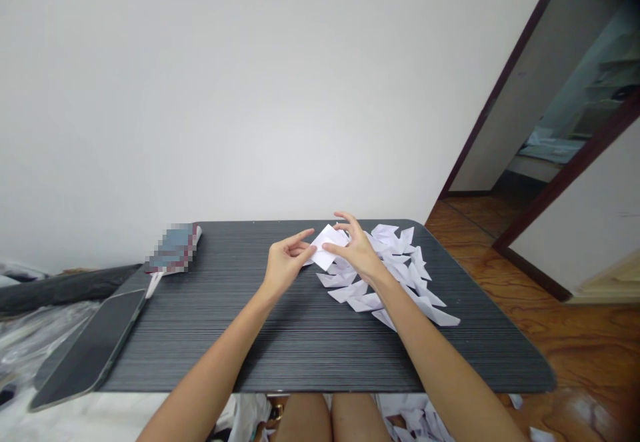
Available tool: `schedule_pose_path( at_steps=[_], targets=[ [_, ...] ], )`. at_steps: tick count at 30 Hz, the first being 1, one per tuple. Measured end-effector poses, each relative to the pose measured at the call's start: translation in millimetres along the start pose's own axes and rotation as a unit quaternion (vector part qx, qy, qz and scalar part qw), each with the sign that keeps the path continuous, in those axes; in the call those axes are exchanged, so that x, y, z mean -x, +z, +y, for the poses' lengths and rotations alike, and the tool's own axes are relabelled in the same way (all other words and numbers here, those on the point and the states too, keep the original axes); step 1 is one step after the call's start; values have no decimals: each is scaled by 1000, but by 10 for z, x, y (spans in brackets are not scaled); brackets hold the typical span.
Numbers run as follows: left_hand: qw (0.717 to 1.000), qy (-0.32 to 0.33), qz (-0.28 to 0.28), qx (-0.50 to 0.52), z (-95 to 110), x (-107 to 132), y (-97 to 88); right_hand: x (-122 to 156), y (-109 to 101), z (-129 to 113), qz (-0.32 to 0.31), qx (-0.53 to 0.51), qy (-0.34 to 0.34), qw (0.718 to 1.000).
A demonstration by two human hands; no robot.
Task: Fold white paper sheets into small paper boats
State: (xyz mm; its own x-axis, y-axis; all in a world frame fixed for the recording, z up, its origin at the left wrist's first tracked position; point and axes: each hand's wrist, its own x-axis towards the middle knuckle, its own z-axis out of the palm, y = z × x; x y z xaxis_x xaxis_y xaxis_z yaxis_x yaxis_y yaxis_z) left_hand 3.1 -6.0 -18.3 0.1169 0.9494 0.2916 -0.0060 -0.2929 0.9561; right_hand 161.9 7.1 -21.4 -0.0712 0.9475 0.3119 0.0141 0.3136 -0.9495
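Observation:
A small folded piece of white paper [327, 246] is held up above the dark ribbed tabletop [240, 322], between both of my hands. My left hand [286, 262] pinches its left edge with thumb and curled fingers, the index finger stretched toward it. My right hand [354, 245] grips the right side with thumb below and fingers arched over the top. Just behind and right of my right hand lies a heap of several folded white paper shapes [405, 275].
A dark phone or tablet [90, 349] lies over the table's left edge. A blurred box [173, 249] with a white stick beside it sits at the back left corner. More white paper [420, 419] lies on the floor under the table. A doorway [565, 135] opens at the right.

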Motion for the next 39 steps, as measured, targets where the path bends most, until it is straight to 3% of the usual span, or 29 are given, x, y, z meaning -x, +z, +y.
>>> schedule_pose_path(
  at_steps=[6, 9, 11, 13, 16, 19, 21, 23, 26, 29, 31, 33, 39],
  targets=[
    [1000, 1, -10, -15, -31, -13, -1, 8, 6, -7, -43, -58, -13, 997],
    [997, 20, -10, -77, -7, -24, -28, -6, -35, -38, -77, -89, -13, 993],
    [987, 68, -31, -145, 26, -24, -62, -12, -74, -65, -95, -93, -2, 991],
    [960, 154, -74, -222, 47, -22, -103, -9, -102, -92, -109, -94, 22, 989],
    [887, 295, -125, -333, 17, -30, -170, 10, -114, -123, -124, -117, 67, 983],
    [817, 378, -119, -419, -65, -54, -234, 32, -128, -145, -163, -147, 87, 972],
    [798, 393, -101, -445, -100, -69, -268, 42, -173, -167, -198, -145, 83, 966],
    [809, 372, -82, -448, -92, -74, -284, 50, -248, -201, -221, -100, 72, 968],
    [858, 291, -71, -417, -13, -57, -261, 63, -347, -268, -200, 73, 23, 977],
    [912, 195, -125, -339, 77, -17, -188, 82, -340, -322, -149, 208, -86, 963],
    [937, 135, -171, -274, 112, 11, -135, 94, -283, -333, -153, 220, -125, 955],
    [953, 87, -193, -216, 127, 32, -94, 101, -221, -321, -182, 196, -121, 956],
    [980, -13, -197, -37, 131, 1, -67, 97, -175, -260, -212, 90, -73, 970]
  ],
)
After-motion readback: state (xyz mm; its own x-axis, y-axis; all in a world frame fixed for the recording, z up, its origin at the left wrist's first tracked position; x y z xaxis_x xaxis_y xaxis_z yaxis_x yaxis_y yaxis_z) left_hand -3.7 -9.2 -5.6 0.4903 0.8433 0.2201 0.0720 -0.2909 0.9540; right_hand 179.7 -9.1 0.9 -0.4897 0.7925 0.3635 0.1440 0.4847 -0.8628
